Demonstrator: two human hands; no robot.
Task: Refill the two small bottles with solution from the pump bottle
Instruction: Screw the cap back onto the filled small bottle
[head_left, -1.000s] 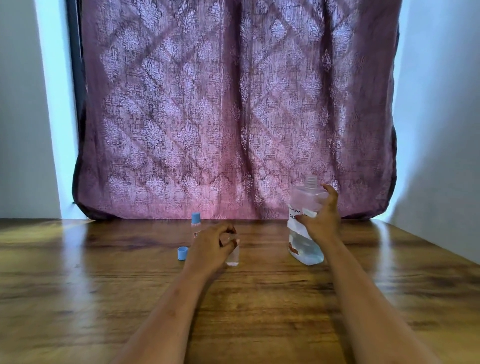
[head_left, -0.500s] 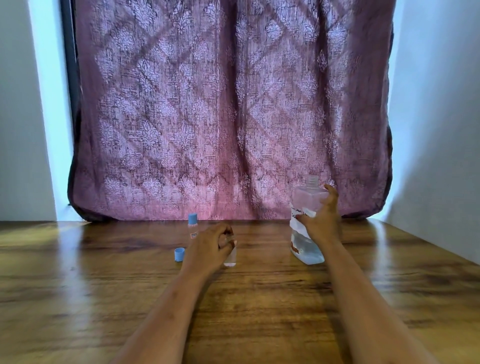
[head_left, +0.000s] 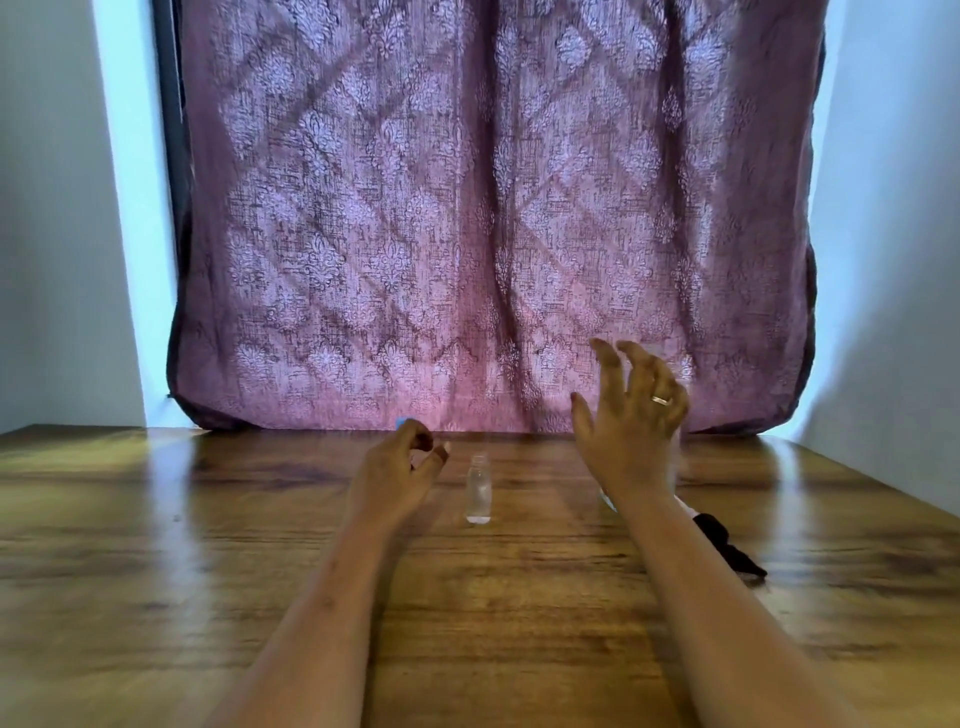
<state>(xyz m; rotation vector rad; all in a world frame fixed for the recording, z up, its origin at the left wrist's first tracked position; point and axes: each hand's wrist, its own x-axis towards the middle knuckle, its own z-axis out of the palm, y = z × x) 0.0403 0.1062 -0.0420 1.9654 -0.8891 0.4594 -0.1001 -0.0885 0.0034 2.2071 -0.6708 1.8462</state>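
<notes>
Between steps of the refill. Small uncapped bottle (head_left: 478, 488) upright on the table (head_left: 156, 545), long axis vertical, open mouth pointing straight up, near-empty by the look of it, only a pale trace at the base. Free-standing, touched by neither hand.

Left hand (head_left: 397, 475) just beside it on the left, grip loosely curled, thumb and forefinger close together; whether anything is pinched there, cannot tell. A sliver of blue cap (head_left: 401, 422) peeking above the knuckles, probably the second small bottle behind the hand, body hidden.

Right hand (head_left: 631, 421) raised off the table, fingers spread, grip open and holding nothing, ring (head_left: 661, 399) on one finger. Large clear bottle (head_left: 675, 457) almost wholly hidden behind that hand: only a faint edge and a bit of base showing, so its tilt and the way its neck points impossible to judge. Dark object (head_left: 727, 545) lying on the table beside the right forearm, possibly the removed pump head, not certain.

Next move, likely: close the right grip around the big bottle, lift, tip its neck over the small open mouth. Narrow target, so steady the small bottle with the left and pour slowly, or spill on the wood.
</notes>
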